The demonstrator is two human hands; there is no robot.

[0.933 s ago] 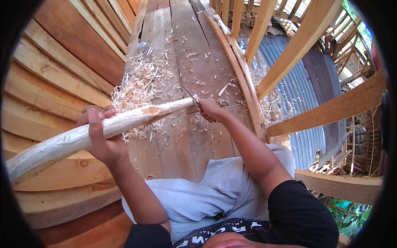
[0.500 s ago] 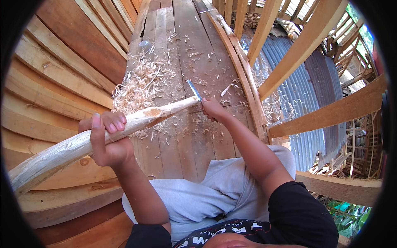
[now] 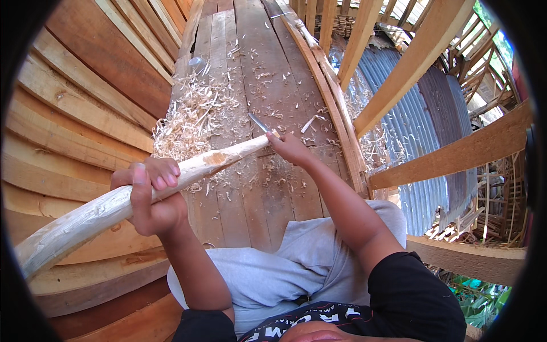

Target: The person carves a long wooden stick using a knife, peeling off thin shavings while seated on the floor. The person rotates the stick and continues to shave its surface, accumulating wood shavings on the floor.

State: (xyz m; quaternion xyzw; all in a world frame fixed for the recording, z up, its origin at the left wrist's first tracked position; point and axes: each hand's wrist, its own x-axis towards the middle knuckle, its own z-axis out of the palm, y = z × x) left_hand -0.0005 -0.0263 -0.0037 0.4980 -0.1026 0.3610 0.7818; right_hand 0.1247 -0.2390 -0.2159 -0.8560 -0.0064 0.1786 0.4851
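Note:
A long, pale, peeled wooden pole (image 3: 91,219) slants from the lower left up to the middle of the view, narrowing toward its far end. My left hand (image 3: 152,194) is wrapped round its thicker part, thumb on top. At the thin end, my right hand (image 3: 289,149) grips a knife (image 3: 259,122) whose bare blade points up and to the left. The blade lies close by the pole's tip; whether it touches the wood I cannot tell. A brownish patch shows on the pole's upper side between my hands. The knife's handle is hidden in my fingers.
Curled wood shavings (image 3: 191,117) are heaped on the plank floor (image 3: 233,214), with a small clear cup-like object (image 3: 197,62) behind them. A board wall (image 3: 74,119) stands close on the left. Wooden slats (image 3: 421,62) rise on the right, with corrugated metal sheets (image 3: 424,137) beyond.
The knife's blade has tilted further left, and my right hand has turned with it at the pole's tip. My left hand and the pole have shifted slightly.

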